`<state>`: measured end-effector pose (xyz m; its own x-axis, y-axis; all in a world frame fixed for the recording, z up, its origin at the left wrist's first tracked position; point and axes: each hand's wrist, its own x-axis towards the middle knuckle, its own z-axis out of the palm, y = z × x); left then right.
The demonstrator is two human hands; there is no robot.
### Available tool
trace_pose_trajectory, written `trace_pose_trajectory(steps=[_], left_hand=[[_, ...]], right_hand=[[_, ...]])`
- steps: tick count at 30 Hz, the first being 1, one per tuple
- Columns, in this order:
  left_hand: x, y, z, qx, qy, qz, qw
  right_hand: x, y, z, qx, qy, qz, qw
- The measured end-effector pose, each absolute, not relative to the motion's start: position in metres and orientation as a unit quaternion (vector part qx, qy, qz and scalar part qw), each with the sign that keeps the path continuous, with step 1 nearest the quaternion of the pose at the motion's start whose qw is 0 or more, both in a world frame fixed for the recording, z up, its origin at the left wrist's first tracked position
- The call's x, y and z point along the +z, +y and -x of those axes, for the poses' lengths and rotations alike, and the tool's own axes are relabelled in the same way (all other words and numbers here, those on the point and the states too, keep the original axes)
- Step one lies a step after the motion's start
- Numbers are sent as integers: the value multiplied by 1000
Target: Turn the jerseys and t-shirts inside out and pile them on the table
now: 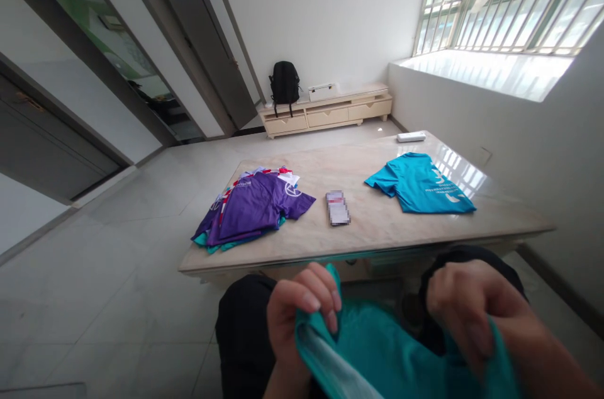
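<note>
Over my lap I hold a teal shirt (377, 336), its cloth spread between both hands and running out of the bottom of the view. My left hand (304, 311) is closed on one edge, with a paler inner side of the fabric showing below the fingers. On the right, my right hand (472, 304) grips another part of it, somewhat blurred. Across the table, a blue T-shirt (415, 182) with white print lies folded in half. A pile of shirts with a purple T-shirt (259, 204) on top lies at the left end.
The marble-topped table (302, 245) stands just beyond my knees. A phone (338, 207) lies mid-table, and a white oblong object (411, 136) rests at the far right edge. By the wall, a low cabinet (330, 114) carries a black backpack (285, 83) and a white box (321, 92).
</note>
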<state>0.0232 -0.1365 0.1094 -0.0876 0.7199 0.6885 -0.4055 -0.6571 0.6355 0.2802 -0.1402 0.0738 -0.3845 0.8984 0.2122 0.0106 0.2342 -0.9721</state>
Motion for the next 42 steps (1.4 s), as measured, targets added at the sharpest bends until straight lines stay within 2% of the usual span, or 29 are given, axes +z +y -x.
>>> trace_pose_trajectory(steps=[3,6,10,15,18,25,30,36,39,42], left_hand=[[86,-125,-46,696,145,-485,510],[59,-120,-60,676,203,-370,605],[47,-121,-65,654,257,-291,649],[54,-120,-71,616,246,-279,694],[50,-113,-65,593,248,-333,690],[33,-131,-33,536,438,-548,470],[22,-152,-35,470,536,-622,323],[26,-136,-27,475,503,-691,209],[28,-133,-20,478,470,-728,145],[29,-131,-12,428,435,-786,96]], right_hand=[[87,-121,-233,566,-640,242,460],[91,-113,-204,479,-652,270,522],[79,-115,-197,391,-680,287,550],[61,-116,-203,421,-667,331,518],[56,-115,-208,400,-698,335,491],[42,-120,-218,274,-726,410,480],[32,-121,-213,260,-721,431,476],[23,-116,-218,322,-733,419,428],[12,-112,-226,360,-742,434,363],[-3,-109,-236,386,-741,465,292]])
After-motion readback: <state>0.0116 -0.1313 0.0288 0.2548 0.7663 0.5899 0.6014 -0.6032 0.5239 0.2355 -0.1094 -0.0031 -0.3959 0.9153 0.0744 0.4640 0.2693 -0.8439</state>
